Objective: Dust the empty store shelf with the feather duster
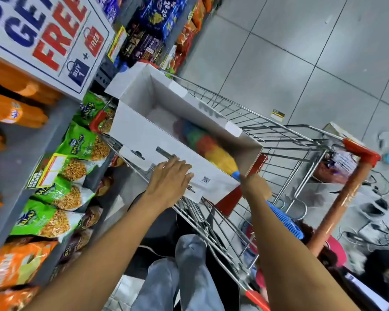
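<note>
A rainbow-coloured feather duster (202,142) with a blue handle lies head-down inside an open white cardboard box (142,135). The box rests on top of a wire shopping cart (267,131). My right hand (255,186) is shut on the duster's blue handle at the box's near corner, and the ribbed handle end sticks out behind my wrist. My left hand (169,180) lies flat against the box's near wall with fingers together, holding nothing. No empty shelf is in view.
Store shelves (14,167) on the left hold green and orange snack bags and orange soda bottles under a "GET FREE" sign (45,39). Grey tiled floor (301,41) stretches to the right. The cart's orange handle (344,198), cables and a person's head lie at lower right.
</note>
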Demonstrator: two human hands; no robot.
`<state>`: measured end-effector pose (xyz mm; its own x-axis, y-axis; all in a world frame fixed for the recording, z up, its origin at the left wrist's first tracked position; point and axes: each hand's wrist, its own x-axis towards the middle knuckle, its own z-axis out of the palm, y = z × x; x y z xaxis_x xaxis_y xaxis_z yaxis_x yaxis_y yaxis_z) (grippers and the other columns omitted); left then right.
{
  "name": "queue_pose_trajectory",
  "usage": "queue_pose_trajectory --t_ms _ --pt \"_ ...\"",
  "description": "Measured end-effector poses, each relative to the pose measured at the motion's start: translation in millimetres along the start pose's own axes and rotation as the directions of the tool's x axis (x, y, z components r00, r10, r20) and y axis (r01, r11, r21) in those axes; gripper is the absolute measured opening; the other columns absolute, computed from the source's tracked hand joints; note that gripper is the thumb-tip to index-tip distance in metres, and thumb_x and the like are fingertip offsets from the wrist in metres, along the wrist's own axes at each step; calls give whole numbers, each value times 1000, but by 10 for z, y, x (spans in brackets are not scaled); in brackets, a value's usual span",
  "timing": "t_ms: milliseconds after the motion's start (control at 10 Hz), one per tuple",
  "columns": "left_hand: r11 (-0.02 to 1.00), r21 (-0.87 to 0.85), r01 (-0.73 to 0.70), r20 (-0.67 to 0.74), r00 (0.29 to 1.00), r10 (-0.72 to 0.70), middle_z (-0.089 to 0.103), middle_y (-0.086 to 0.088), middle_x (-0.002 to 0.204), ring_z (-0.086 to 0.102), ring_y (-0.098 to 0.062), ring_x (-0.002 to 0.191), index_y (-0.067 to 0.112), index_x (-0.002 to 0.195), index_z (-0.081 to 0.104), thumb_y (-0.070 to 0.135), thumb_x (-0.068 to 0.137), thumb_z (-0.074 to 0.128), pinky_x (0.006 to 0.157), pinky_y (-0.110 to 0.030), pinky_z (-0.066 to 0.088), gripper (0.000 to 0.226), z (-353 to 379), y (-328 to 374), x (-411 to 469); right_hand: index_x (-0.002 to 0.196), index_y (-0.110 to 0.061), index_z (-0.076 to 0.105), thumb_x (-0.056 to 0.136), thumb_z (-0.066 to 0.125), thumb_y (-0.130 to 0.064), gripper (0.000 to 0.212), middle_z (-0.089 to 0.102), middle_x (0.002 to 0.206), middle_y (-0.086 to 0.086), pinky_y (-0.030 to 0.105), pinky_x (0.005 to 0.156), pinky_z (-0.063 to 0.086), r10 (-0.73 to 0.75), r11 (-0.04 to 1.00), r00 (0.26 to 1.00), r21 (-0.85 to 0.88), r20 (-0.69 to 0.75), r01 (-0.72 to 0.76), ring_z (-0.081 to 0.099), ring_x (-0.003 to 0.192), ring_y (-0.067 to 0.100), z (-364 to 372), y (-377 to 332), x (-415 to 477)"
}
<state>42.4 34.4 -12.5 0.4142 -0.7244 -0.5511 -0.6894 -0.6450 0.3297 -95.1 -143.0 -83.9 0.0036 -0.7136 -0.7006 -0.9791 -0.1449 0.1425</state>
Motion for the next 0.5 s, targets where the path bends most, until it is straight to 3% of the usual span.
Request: queue_pose_trajectory --t_ms 400,500 --pt "999 -36 -4 -61 998 2 40 -1 147 23 -15 141 19 136 38 34 100 25 113 -31 18 41 -75 -69 -69 115 -6 59 97 39 -47 49 65 113 16 38 80 49 -48 992 998 -123 -50 42 61 104 33 66 95 -1" --pt "999 -40 0 -97 995 -4 40 0 147 23 -14 141 19 135 39 34 100 25 112 -31 18 41 -130 -107 -111 110 -7 63 96 39 -48 50 67 108 17 38 78 48 -86 992 981 -102 -175 68 61 102 34 38 18 -107"
